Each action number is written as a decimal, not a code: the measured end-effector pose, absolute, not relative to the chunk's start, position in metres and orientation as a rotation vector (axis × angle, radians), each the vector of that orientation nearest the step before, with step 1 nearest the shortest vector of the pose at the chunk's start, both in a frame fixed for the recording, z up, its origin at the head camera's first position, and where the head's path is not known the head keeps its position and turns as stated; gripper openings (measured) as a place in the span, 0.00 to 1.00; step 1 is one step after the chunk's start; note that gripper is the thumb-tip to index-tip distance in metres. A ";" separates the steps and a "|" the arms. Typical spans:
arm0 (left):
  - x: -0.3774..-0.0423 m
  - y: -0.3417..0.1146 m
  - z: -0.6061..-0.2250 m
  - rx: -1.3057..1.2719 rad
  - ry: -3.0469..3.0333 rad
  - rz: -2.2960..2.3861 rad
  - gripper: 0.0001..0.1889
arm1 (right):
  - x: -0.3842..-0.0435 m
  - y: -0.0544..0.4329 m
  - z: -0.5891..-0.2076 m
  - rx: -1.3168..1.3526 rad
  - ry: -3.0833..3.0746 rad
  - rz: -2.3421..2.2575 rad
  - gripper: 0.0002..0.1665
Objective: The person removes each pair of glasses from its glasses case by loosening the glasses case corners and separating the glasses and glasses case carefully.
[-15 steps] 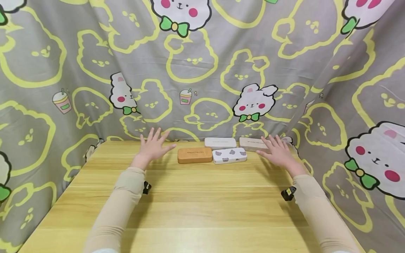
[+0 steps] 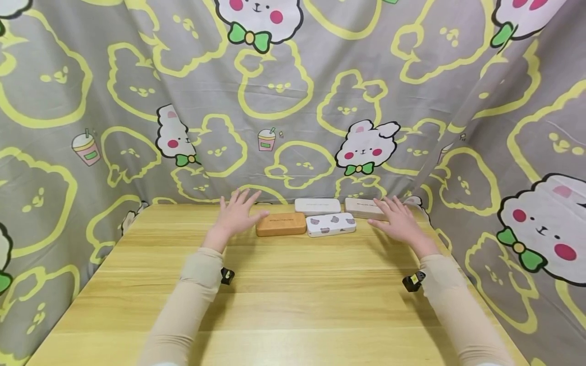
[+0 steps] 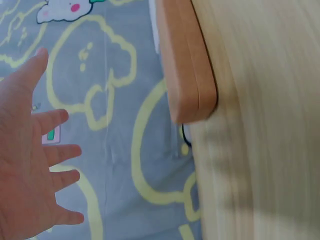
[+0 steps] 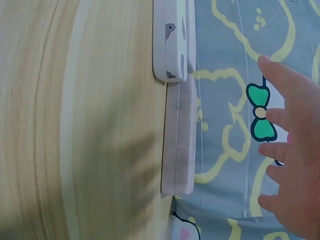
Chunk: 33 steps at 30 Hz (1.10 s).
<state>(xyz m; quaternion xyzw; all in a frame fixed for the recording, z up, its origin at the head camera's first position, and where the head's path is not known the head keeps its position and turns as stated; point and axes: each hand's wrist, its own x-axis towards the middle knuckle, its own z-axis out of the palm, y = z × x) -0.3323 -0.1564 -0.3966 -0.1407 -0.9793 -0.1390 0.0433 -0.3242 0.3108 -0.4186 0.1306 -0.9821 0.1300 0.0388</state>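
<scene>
Several slim, rounded cases that look like glasses cases lie in two rows at the back of the table. An orange-brown case (image 2: 281,225) is front left, beside a white case with grey bear heads (image 2: 331,225). Behind them are a plain white case (image 2: 318,206) and a beige-grey case (image 2: 361,208). My left hand (image 2: 235,217), fingers spread, hovers at the left end of the orange-brown case, its thumb overlapping the corner in the head view. My right hand (image 2: 399,222) hovers with spread fingers by the beige-grey case's right end, covering part of it. Both hands hold nothing.
The wooden table (image 2: 293,305) reaches back to a grey curtain (image 2: 293,101) printed with yellow outlines and white rabbits, which hangs behind and along both sides. A small black camera is worn at each wrist.
My left hand has moved right, toward the orange-brown case. The right hand has barely shifted, and the cases lie as before.
</scene>
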 end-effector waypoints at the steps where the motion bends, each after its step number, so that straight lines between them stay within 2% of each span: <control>1: -0.332 -0.153 -0.398 -0.436 -2.989 -0.432 0.42 | -0.324 0.310 -0.419 0.403 -3.009 0.398 0.50; 25: -0.336 -0.088 -0.427 -0.562 -2.979 -0.527 0.43 | -0.333 0.293 -0.439 0.541 -2.907 0.477 0.45; 33: -0.337 -0.070 -0.433 -0.581 -2.985 -0.529 0.42 | -0.336 0.288 -0.446 0.537 -2.940 0.540 0.46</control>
